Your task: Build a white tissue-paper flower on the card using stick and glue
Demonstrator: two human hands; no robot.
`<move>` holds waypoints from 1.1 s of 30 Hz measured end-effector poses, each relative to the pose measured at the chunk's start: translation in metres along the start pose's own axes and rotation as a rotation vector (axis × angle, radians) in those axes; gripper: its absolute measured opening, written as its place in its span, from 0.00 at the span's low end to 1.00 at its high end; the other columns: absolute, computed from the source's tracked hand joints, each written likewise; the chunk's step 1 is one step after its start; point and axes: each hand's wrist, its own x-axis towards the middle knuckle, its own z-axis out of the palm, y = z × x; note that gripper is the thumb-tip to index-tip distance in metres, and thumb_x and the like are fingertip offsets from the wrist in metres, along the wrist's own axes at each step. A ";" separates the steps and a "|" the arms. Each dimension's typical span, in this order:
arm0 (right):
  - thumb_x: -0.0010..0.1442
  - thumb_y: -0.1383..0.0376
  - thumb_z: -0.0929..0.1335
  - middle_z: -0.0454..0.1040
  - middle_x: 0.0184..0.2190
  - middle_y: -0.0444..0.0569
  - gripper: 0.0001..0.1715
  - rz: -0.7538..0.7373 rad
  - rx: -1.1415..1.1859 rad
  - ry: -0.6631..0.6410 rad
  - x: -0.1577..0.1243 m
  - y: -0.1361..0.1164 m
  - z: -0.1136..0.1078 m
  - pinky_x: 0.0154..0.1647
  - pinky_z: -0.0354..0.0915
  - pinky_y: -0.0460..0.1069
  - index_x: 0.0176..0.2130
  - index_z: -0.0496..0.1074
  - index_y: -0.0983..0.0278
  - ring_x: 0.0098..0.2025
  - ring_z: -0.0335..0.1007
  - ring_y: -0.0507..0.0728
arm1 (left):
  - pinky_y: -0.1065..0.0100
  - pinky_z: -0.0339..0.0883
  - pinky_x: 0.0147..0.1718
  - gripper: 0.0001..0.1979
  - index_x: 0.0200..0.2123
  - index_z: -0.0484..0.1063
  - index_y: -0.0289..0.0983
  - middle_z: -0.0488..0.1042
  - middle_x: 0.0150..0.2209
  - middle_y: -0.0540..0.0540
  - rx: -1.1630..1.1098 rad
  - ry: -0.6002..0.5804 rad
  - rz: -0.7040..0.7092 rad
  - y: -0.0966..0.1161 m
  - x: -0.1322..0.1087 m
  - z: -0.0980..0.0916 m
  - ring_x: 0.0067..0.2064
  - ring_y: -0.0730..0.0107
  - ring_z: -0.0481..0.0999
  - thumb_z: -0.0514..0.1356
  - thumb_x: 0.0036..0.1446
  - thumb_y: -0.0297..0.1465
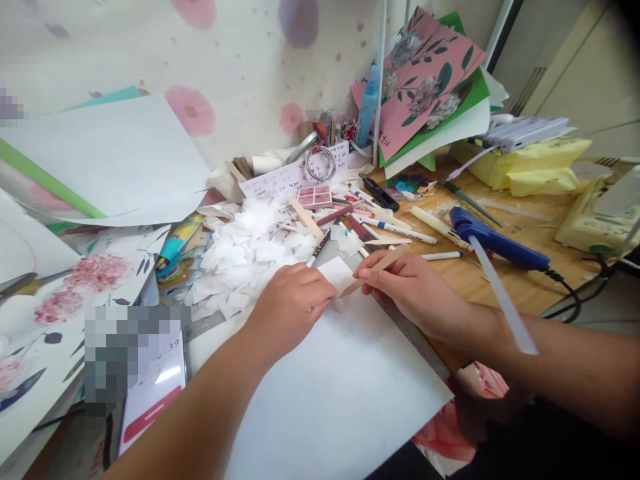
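Wooden stick [393, 256] in right hand [410, 285]; pink-filled palette [315, 197].

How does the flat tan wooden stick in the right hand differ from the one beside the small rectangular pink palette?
The held flat tan wooden stick is gripped by the right hand, while the lying flat tan wooden stick rests untouched beside the small rectangular pink palette. In the picture, the held stick rises toward the right; the lying stick slopes down toward the right. Both look flat, narrow and tan.
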 end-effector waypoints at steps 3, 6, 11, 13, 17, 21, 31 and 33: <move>0.57 0.64 0.65 0.71 0.31 0.47 0.16 0.005 -0.010 0.000 0.000 -0.001 0.001 0.29 0.57 0.45 0.21 0.69 0.67 0.29 0.65 0.50 | 0.64 0.59 0.35 0.09 0.30 0.72 0.38 0.73 0.30 0.50 -0.001 0.006 -0.006 -0.001 -0.001 0.001 0.34 0.68 0.68 0.53 0.59 0.24; 0.57 0.63 0.66 0.71 0.28 0.46 0.12 0.024 0.015 0.026 0.002 -0.002 0.001 0.27 0.57 0.45 0.24 0.70 0.67 0.28 0.64 0.50 | 0.65 0.59 0.35 0.08 0.30 0.71 0.38 0.73 0.30 0.50 -0.014 0.027 -0.015 -0.002 -0.001 0.003 0.34 0.68 0.67 0.53 0.58 0.24; 0.56 0.63 0.66 0.70 0.24 0.45 0.11 0.025 0.012 0.019 0.003 -0.002 0.002 0.25 0.56 0.45 0.25 0.70 0.67 0.25 0.63 0.50 | 0.65 0.59 0.35 0.08 0.29 0.71 0.38 0.73 0.29 0.51 -0.042 0.035 -0.031 -0.004 0.000 0.004 0.33 0.69 0.67 0.54 0.57 0.23; 0.56 0.64 0.65 0.71 0.26 0.46 0.14 -0.017 -0.052 -0.007 0.004 -0.001 0.003 0.25 0.56 0.45 0.22 0.71 0.67 0.26 0.64 0.50 | 0.65 0.59 0.35 0.08 0.29 0.71 0.38 0.73 0.29 0.51 -0.049 0.031 -0.042 -0.004 0.000 0.004 0.34 0.69 0.67 0.54 0.57 0.23; 0.56 0.67 0.65 0.73 0.27 0.46 0.17 -0.078 -0.144 -0.003 0.005 0.002 0.006 0.29 0.59 0.45 0.18 0.71 0.66 0.29 0.67 0.51 | 0.65 0.58 0.35 0.08 0.29 0.71 0.39 0.72 0.28 0.51 -0.059 0.014 -0.073 -0.004 0.001 0.003 0.34 0.68 0.66 0.55 0.56 0.24; 0.55 0.67 0.65 0.73 0.27 0.47 0.16 -0.057 -0.163 -0.003 0.007 0.003 0.007 0.29 0.60 0.45 0.18 0.71 0.66 0.30 0.68 0.51 | 0.65 0.58 0.35 0.08 0.29 0.72 0.40 0.72 0.29 0.52 -0.084 -0.008 -0.118 -0.004 0.002 0.003 0.34 0.68 0.67 0.56 0.55 0.23; 0.52 0.63 0.68 0.74 0.24 0.47 0.10 0.186 -0.054 -0.052 0.017 0.003 0.006 0.22 0.56 0.45 0.26 0.73 0.67 0.23 0.62 0.50 | 0.66 0.60 0.35 0.07 0.30 0.73 0.42 0.72 0.30 0.53 -0.165 -0.035 -0.212 -0.006 0.005 0.006 0.35 0.70 0.68 0.57 0.55 0.26; 0.51 0.63 0.68 0.73 0.22 0.46 0.09 0.210 -0.009 -0.061 0.018 0.002 0.006 0.21 0.55 0.44 0.26 0.73 0.67 0.22 0.62 0.50 | 0.66 0.60 0.35 0.07 0.29 0.73 0.42 0.71 0.30 0.53 -0.171 -0.035 -0.225 -0.006 0.005 0.007 0.34 0.69 0.68 0.57 0.55 0.27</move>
